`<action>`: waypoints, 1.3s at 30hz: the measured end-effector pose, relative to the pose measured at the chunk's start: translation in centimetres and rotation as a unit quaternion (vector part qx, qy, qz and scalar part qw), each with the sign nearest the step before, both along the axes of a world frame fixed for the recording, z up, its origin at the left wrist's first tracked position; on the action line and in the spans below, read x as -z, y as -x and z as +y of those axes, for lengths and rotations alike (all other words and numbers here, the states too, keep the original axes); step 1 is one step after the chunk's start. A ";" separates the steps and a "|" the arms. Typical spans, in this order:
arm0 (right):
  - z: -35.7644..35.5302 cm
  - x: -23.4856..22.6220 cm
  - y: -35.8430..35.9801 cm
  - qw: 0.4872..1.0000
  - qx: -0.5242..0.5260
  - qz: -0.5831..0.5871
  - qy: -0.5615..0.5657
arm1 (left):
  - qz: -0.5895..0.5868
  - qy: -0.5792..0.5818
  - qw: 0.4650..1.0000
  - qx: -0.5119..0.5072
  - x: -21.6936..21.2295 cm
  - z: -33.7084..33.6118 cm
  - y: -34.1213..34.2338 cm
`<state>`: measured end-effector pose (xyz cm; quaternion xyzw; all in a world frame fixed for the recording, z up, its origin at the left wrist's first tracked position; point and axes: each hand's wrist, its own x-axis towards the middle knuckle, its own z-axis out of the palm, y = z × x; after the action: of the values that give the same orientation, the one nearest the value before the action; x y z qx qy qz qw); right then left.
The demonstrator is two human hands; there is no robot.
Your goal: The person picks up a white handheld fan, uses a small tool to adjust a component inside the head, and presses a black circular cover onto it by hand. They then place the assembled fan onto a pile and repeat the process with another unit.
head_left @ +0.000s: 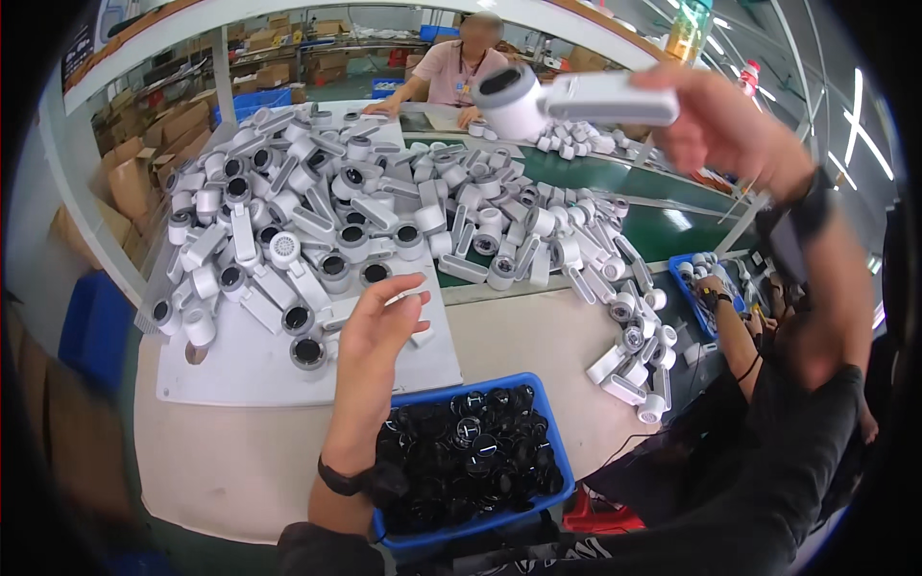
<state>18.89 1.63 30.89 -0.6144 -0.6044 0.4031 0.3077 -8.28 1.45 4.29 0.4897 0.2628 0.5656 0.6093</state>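
Observation:
My right hand (725,120) is raised high at the upper right and grips a white handheld device (557,98) by its handle, the round head with a dark opening pointing left. My left hand (376,331) hovers with fingers spread over the near edge of a big pile of the same white devices (317,206), holding nothing. Just below that hand stands a blue bin (552,437) filled with small round black parts (466,446). A dark band sits on each of my wrists.
The pile lies on a white board (240,370) and spills over a green conveyor belt (663,226). More devices lie at the right (634,370). One person sits across the belt (451,72); another person's arm (735,326) reaches near a small blue tray (693,288). Cardboard boxes stand at left.

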 end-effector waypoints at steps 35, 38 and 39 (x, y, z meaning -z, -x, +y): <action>36.0 27.6 22.1 0.963 -0.044 0.259 0.057 | -0.090 -0.001 0.993 0.076 -1.5 -0.6 0.9; 36.1 28.5 24.2 0.963 -0.048 0.261 -0.045 | -0.095 -0.011 0.992 0.079 -1.5 -0.4 0.7; 39.2 28.9 21.4 0.955 -0.052 0.290 -0.035 | -0.091 -0.026 0.991 0.091 -2.0 -0.3 -0.5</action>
<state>-2.56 40.85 2.04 -0.4281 -0.5340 0.5581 0.4692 -7.75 1.12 6.29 0.4740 0.1460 0.5562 0.6668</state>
